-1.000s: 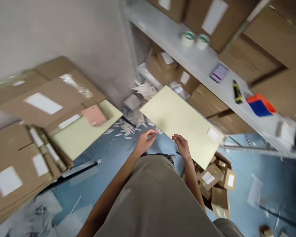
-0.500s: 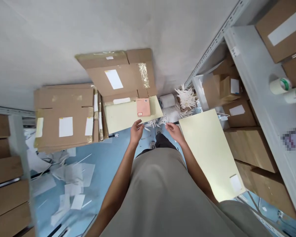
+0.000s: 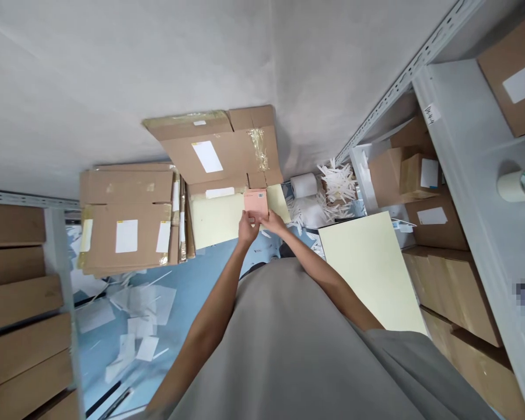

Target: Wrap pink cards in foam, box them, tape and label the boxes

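A small pink box [image 3: 256, 200] with a tiny barcode label lies on, or just over, a pale yellow board [image 3: 214, 219]. My left hand [image 3: 247, 229] has its fingers closed on the box's near left corner. At the near right corner, my right hand [image 3: 273, 222] pinches the same box, its fingertips partly hidden under the edge. Behind the box, an opened-out cardboard carton [image 3: 231, 149] leans against the grey wall.
Flattened cartons [image 3: 126, 221] stand stacked to the left. White rolls [image 3: 304, 185] and shredded paper [image 3: 338, 182] lie right of the board. A second yellow board [image 3: 367, 262] sits beside shelving [image 3: 459, 134] with boxes. Paper scraps [image 3: 144, 309] litter the blue floor.
Both hands have moved forward and together, from apart and holding nothing to closed on the pink box's near edge. The camera view has shifted slightly.
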Demonstrator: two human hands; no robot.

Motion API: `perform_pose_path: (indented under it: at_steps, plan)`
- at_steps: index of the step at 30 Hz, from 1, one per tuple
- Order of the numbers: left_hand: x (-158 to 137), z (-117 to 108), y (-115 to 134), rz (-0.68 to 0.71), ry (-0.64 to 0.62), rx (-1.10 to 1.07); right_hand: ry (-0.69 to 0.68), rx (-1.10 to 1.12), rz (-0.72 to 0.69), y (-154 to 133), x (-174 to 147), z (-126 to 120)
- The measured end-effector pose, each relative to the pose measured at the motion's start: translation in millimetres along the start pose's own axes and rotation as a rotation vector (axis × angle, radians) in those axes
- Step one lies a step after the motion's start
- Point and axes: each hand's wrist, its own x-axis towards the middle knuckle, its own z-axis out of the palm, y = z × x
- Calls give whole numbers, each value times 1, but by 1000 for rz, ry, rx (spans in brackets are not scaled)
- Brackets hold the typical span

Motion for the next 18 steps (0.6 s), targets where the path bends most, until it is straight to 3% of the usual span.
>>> perform_pose_path:
  at_steps: [3,9,13,18]
  plan:
    - [-13,10,-2,-17,32,60,21,-20,59,7,-8,-1]
    - [-31,20,2,-8,-26,79,104,39,148,22,-17,-7]
    - [-24,12,6,32,-37,74,95,195,140,19,-17,-1]
    - [1,-11,8,-53,-6,-30,110,377,102,2,-12,11]
